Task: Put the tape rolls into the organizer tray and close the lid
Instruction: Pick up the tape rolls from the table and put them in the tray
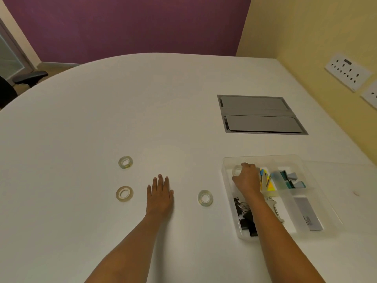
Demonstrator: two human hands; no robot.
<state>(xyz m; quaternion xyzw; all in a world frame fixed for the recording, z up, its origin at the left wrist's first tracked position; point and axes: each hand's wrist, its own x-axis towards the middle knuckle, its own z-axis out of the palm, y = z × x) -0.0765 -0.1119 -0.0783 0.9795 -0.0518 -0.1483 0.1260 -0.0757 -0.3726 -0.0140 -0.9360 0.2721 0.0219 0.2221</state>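
Observation:
Three clear tape rolls lie flat on the white table: one (125, 162) at the far left, one (124, 193) nearer on the left, one (205, 198) just left of the tray. The clear organizer tray (229, 160) stands at the right, its transparent lid (336, 180) lying open to the right. My right hand (246, 178) is over the tray's far-left compartment, fingers closed around a fourth tape roll (236, 170). My left hand (160, 194) rests flat on the table between the rolls, fingers spread, holding nothing.
The tray holds black binder clips (244, 217), coloured items (267, 180), teal clips (291, 180) and a grey card (308, 213). A grey cable hatch (259, 114) is set into the table beyond the tray. Wall sockets (346, 71) sit at right; a chair armrest (30, 76) at far left.

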